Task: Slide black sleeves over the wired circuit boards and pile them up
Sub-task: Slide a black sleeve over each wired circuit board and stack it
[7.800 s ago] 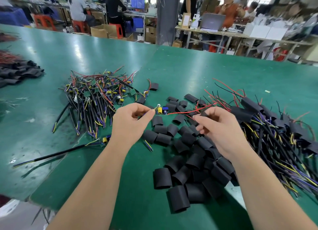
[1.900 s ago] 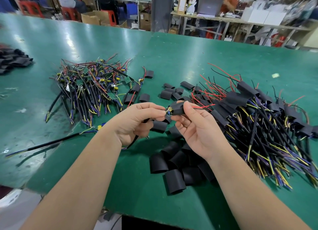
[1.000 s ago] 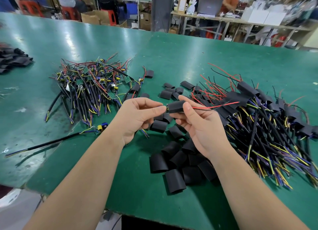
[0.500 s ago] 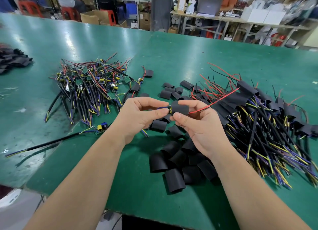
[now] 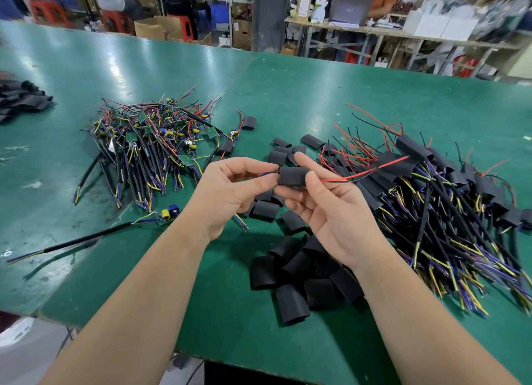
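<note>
Above the green table, my right hand (image 5: 325,203) pinches a black sleeve (image 5: 293,176) between thumb and fingers. The sleeve covers a circuit board, which is hidden inside. Red and black wires (image 5: 365,170) stick out of its right end. My left hand (image 5: 230,191) pinches the cable wires at the sleeve's left end. Loose black sleeves (image 5: 302,278) lie under and in front of my hands. Bare wired boards (image 5: 149,143) are heaped at the left. Sleeved boards (image 5: 449,200) are piled at the right.
One bare board with a long black cable (image 5: 86,238) lies near the table's front left edge. More dark sleeves (image 5: 20,98) sit at the far left. The table's front edge (image 5: 259,364) is close below my forearms. People work at benches beyond the table.
The sleeve has slid fully over the board, hiding its components. My right hand has opened a little, its index finger now lifted off the sleeve.
</note>
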Tool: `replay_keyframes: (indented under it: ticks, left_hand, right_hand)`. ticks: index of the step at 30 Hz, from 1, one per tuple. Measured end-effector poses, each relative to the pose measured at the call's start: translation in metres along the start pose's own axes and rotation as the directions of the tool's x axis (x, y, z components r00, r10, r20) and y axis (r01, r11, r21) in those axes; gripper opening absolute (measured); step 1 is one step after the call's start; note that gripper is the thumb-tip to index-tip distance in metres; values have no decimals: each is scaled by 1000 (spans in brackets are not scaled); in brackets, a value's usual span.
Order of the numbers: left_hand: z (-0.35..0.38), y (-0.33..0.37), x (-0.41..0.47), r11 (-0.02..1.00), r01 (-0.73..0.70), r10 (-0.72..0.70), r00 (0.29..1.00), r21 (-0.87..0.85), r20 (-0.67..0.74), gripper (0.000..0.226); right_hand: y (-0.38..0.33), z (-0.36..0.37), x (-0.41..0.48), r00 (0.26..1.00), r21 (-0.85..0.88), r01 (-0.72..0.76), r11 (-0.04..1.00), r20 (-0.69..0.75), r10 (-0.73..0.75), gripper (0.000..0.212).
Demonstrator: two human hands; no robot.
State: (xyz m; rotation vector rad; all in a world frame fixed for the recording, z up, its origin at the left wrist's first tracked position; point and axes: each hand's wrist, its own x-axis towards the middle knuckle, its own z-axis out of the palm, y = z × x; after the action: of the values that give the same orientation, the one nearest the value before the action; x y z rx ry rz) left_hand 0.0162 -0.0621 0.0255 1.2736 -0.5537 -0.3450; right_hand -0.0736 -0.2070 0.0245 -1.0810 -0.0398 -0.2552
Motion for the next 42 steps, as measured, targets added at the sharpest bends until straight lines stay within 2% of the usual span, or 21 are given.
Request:
replay_keyframes:
  ticks: [4,8,10,12,14,16,17,18,19,20,21,23,25,26,28,30,32,35,38,40,42]
  left_hand:
    - [0,-1,1,999,46,-46,999,3,-6,14]
    - [1,-2,2,996,89,-89,996,19,-23,35]
    - [1,-2,1,993,108,-108,994,39,4,37]
    - [2,0,-1,991,133,-133,991,-5,22,34]
    - [1,2,2,980,186,-190,980,-74,-53,34]
    - [-3,3,7,975,201,-218,950,-97,-223,24]
    - [-7,3,9,982,190,-186,924,-20,-334,20]
    - [-13,0,11,968,193,-104,890,159,-443,17]
    - [-21,-4,12,891,212,23,862,401,-507,14]
    - [-28,-6,10,749,248,136,850,614,-509,12]
    - [-33,-7,8,586,298,201,847,753,-492,15]
    - [-38,-9,6,337,384,261,839,860,-477,25]
    - [-40,-8,6,240,451,287,813,859,-507,28]
    - [-40,-7,6,220,482,281,802,848,-528,29]
    - [-42,-6,6,235,501,263,792,833,-551,29]
    - [-44,-5,6,336,446,279,794,829,-540,31]
    - [-44,-5,6,371,399,322,792,839,-519,33]
    - [-42,-10,6,228,451,265,824,863,-501,33]
    - [-44,-18,8,160,466,145,861,870,-487,31]
    - [-48,-19,10,157,448,151,870,880,-470,21]
    - [-51,-17,11,163,424,217,866,891,-452,15]
  right_hand:
    - [0,3,-1,1000,-71,-8,997,-18,7,38]
    - [4,8,-3,999,-102,16,995,-47,-21,44]
    - [3,10,0,991,-56,28,998,-129,-35,35]
    - [-5,12,6,972,70,37,997,-235,-20,30]
    - [-21,10,13,940,161,85,983,-341,-25,28]
    - [-42,6,17,918,169,144,975,-391,-67,19]
    - [-53,4,19,912,137,168,976,-397,-101,14]
    - [-65,2,20,906,88,190,978,-399,-140,10]
    - [-76,1,21,896,28,213,977,-405,-183,7]
    - [-87,0,23,877,-43,240,970,-419,-236,6]
    - [-98,-1,24,848,-133,273,953,-434,-304,7]
    - [-117,-3,25,786,-416,321,851,-384,-484,12]
    - [-129,-10,23,774,-774,238,587,-214,-596,21]
    - [-129,-15,22,797,-901,143,410,-141,-587,25]
    - [-120,-24,21,845,-994,-52,96,-95,-527,28]
    - [-99,-29,23,861,-985,-159,-62,-107,-498,25]
    - [-74,-34,23,867,-968,-223,-119,-141,-477,18]
    - [-44,-45,22,901,-946,-266,-183,-177,-395,11]
    - [-30,-51,24,908,-943,-278,-185,-195,-372,15]
    - [-25,-50,23,907,-951,-251,-180,-166,-387,16]
    - [-22,-47,18,903,-969,-190,-155,-111,-416,18]
